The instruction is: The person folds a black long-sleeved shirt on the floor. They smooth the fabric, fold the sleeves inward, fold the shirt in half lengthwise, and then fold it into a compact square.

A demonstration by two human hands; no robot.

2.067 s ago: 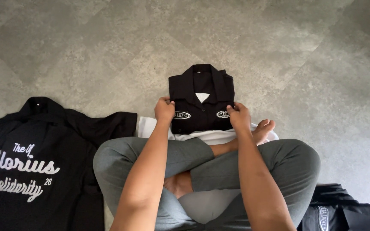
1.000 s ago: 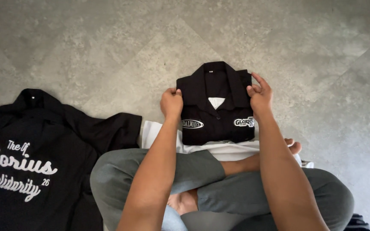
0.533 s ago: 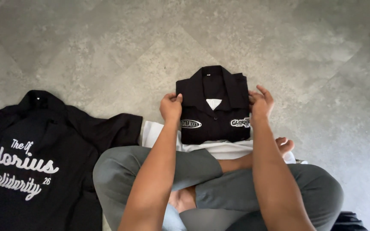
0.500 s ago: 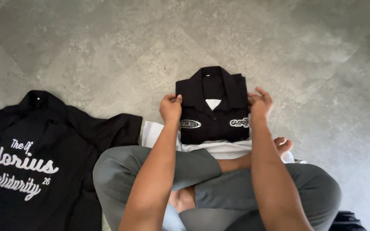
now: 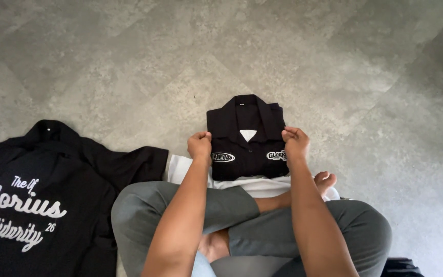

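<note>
A folded black collared shirt (image 5: 246, 134) with two white chest patches lies on a white cloth (image 5: 262, 184) on the floor in front of my crossed legs. My left hand (image 5: 200, 145) grips its left edge with curled fingers. My right hand (image 5: 296, 143) pinches its right edge near the chest patch. Both forearms reach out over my grey trousers (image 5: 242, 225).
A second black shirt (image 5: 47, 190) with white script lettering lies spread back-up on the floor at my left. Another dark garment (image 5: 401, 266) shows at the bottom right corner. Grey stone-pattern floor (image 5: 129, 61) stretches around. My bare foot (image 5: 325, 181) sticks out by the folded shirt.
My right hand has slid from the shirt's upper right edge down to level with the chest patch. Both hands now grip the folded shirt's sides symmetrically. The view has shifted slightly.
</note>
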